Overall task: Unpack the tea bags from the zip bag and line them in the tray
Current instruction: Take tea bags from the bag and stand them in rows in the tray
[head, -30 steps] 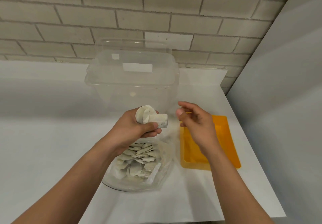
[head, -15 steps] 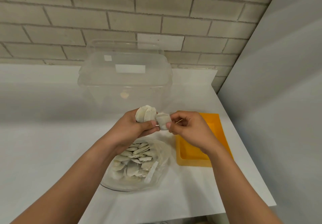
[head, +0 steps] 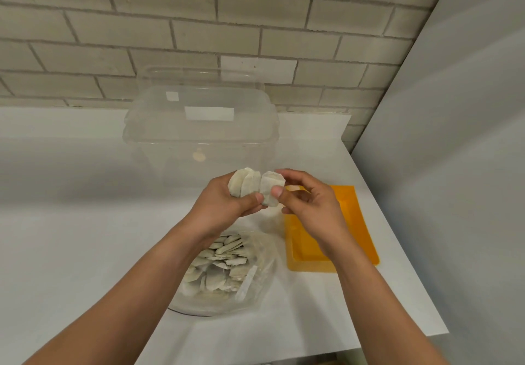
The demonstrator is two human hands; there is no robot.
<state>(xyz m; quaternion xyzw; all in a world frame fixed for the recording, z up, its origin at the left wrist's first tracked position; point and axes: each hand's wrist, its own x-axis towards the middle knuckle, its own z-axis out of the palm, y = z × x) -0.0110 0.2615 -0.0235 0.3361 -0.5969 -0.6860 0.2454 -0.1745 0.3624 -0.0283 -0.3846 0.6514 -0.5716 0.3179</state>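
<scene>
Head view: left hand is gripping a small stack of tea bags while right hand is pinching one tea bag off it; next, likely laying it flat in the orange tray

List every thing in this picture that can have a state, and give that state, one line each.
Left hand: grips a bunch of tea bags.
Right hand: pinches a single tea bag beside the bunch.
Zip bag: lying on the counter, many tea bags inside; mouth hidden under the wrist.
Tray: on the counter, no tea bags seen; partly hidden by the right hand.
Clear tub: upright behind the hands.
</scene>
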